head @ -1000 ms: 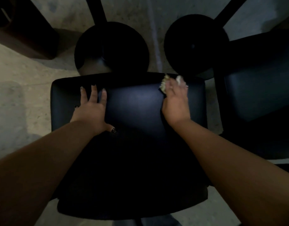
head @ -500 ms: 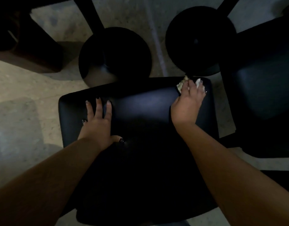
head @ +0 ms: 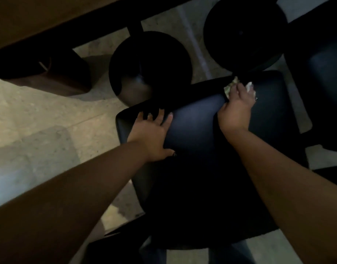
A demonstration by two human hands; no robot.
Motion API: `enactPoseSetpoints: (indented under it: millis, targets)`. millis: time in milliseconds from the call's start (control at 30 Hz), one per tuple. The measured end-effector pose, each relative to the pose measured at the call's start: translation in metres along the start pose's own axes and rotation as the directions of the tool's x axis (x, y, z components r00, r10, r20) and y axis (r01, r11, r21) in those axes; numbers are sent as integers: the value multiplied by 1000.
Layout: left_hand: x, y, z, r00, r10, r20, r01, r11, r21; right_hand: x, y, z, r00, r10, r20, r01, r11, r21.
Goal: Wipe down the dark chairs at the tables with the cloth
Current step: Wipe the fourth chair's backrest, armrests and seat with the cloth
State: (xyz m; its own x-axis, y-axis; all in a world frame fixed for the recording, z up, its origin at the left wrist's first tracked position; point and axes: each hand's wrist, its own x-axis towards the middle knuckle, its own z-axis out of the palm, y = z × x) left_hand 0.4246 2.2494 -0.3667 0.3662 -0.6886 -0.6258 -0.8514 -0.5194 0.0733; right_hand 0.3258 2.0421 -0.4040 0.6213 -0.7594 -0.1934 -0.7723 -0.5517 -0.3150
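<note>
- Your right hand [head: 237,109] lies knuckles-up on the far right part of the chair [head: 198,126], fingers bent over a crumpled pale cloth [head: 229,88] and pressing it down onto the padding; the cloth shows only as light tufts on either side of your fingertips, right at the chair's far edge.
- Your left hand [head: 154,134] rests flat on the near left part of the same dark panel, fingers straight and spread toward the far edge, thumb stretched out to the side; it grasps nothing.
- Both forearms reach in from the lower corners, bare, and leave a wide stretch of padding between the hands.
- The padding is dark, smooth and faintly glossy, with a dull blue sheen between your hands; closer to you it falls into shadow and its shape is hard to make out.
- Just beyond the chair stand two round black table bases [head: 150,67], each with a dark post rising from it; the right one sits just behind the cloth.
- A second dark chair [head: 327,77] stands to the right, close beside the one you are touching.
- The floor [head: 40,115] is pale, speckled stone or concrete with faint seams.
- A brown tabletop edge [head: 49,18] crosses the upper left corner, and a brown block-like piece [head: 64,77] sits on the floor beneath it.
</note>
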Motion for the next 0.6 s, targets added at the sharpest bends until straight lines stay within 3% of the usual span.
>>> enactPoseSetpoints:
  millis: [100, 167, 233, 300, 433, 467, 500, 533, 600]
  targets:
    - [-25, -49, 13, 993, 96, -75, -111, 965, -236, -43, -48, 33, 996, -87, 7, 87, 996, 0]
    - [-46, -80, 28, 995, 61, -76, -81, 951, -299, -84, -80, 57, 969, -243, 41, 242, 970, 36]
    - [-61, -102, 43, 1000, 7, -28, -16, 952, -306, -127, -102, 76, 897, -433, 89, 428, 901, 66]
    - [-67, -113, 54, 998, 12, 55, 5, 955, -298, -164, -109, 88, 782, -592, 196, 599, 800, 26]
    - [-62, -108, 61, 998, 31, 56, -14, 959, -282, -177, -94, 79, 371, -838, 400, 921, 386, -45]
    - [-59, -105, 58, 999, 42, 27, -33, 962, -271, -166, -89, 73, 354, -849, 392, 930, 364, -51]
    - [-55, -101, 54, 998, 59, -6, -59, 964, -260, -151, -83, 69, 394, -854, 340, 915, 400, -55]
    - [-50, -97, 49, 996, 79, -35, -86, 964, -250, -134, -76, 65, 487, -836, 253, 870, 491, -54]
    - [-42, -88, 37, 990, 126, -63, -137, 966, -218, -97, -61, 55, 748, -661, 69, 663, 748, -27]
